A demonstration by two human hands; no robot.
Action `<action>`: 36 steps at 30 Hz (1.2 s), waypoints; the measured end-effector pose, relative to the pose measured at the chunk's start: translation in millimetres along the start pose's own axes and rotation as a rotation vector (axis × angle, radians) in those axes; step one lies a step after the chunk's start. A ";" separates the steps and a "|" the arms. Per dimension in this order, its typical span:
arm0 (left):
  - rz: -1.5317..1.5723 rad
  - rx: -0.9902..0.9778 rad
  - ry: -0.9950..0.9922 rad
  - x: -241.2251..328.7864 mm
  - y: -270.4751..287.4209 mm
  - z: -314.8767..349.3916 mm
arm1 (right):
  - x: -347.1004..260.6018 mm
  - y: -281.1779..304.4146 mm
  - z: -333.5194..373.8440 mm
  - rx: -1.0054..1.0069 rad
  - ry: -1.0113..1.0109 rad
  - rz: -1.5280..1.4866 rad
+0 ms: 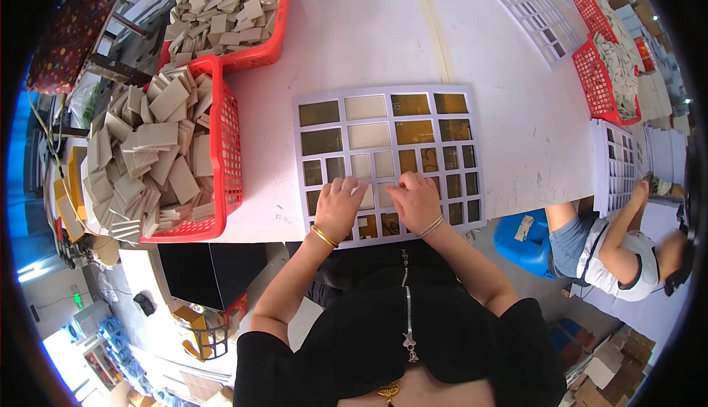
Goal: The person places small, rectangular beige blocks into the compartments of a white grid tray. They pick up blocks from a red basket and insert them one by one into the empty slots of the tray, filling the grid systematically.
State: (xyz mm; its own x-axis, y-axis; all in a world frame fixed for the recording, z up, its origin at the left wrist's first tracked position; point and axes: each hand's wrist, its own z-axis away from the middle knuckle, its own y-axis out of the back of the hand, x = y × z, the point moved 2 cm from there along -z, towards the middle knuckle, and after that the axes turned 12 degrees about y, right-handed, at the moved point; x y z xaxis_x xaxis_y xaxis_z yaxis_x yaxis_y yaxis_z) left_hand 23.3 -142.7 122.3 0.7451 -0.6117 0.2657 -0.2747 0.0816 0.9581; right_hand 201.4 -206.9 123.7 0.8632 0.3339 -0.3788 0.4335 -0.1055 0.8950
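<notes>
A pale lavender grid frame [301, 141] lies on the white table in front of me, with large openings at the far side and smaller ones nearer me. Several openings hold cream tiles [368, 136]; others show a dark or golden-brown surface. My left hand [338, 206] rests over the near rows with fingers curled, its thumb beside a small cream tile. Close to the grid's middle, my right hand [417, 202] has thumb and fingertips drawn together at another small cream tile [385, 195]. Whatever lies under the fingertips of either hand is hidden.
On the left, a red basket [230, 156] is heaped with cream tiles, with another red basket [274, 46] behind it. Another grid frame [542, 27] and red baskets [590, 75] are at far right. A person [627, 252] sits by stacked grids [618, 160], near a blue stool [516, 245].
</notes>
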 end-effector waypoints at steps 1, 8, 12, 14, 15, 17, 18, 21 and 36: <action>0.005 -0.042 0.016 0.0 -4.4 4.3 | -0.2 -1.3 1.1 -0.035 -0.003 0.015; -0.020 -0.197 0.045 1.1 -11.1 10.4 | -2.6 -6.9 1.2 -0.156 0.037 0.104; 0.220 -0.065 0.131 -10.3 3.1 9.0 | 3.7 11.5 -0.7 -0.150 -0.031 0.007; 0.378 0.245 0.214 -38.0 5.5 17.1 | 14.7 34.5 10.1 0.057 -0.146 -0.033; 0.399 0.304 0.384 -49.5 8.7 26.8 | 30.8 39.4 22.9 0.207 -0.148 0.005; 0.501 0.381 0.630 -70.6 2.5 48.4 | 74.5 42.1 61.3 0.365 -0.246 0.153; 0.581 0.397 0.712 -81.9 -9.1 60.5 | 92.8 41.2 83.6 0.370 -0.340 0.259; 0.698 0.243 0.690 -87.0 -36.4 82.1 | 128.2 37.7 125.4 0.348 -0.623 -0.019; 0.914 0.101 0.318 60.8 -61.9 -45.2 | 231.6 184.0 194.1 0.627 -0.672 0.490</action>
State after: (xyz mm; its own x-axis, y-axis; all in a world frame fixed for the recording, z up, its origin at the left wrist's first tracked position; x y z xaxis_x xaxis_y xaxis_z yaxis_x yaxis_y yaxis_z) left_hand 113.1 -149.3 84.0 0.3436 -0.1040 0.9333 -0.8688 0.3422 0.3580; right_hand 531.3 -330.9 154.8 0.8639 -0.4470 -0.2319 -0.1128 -0.6206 0.7760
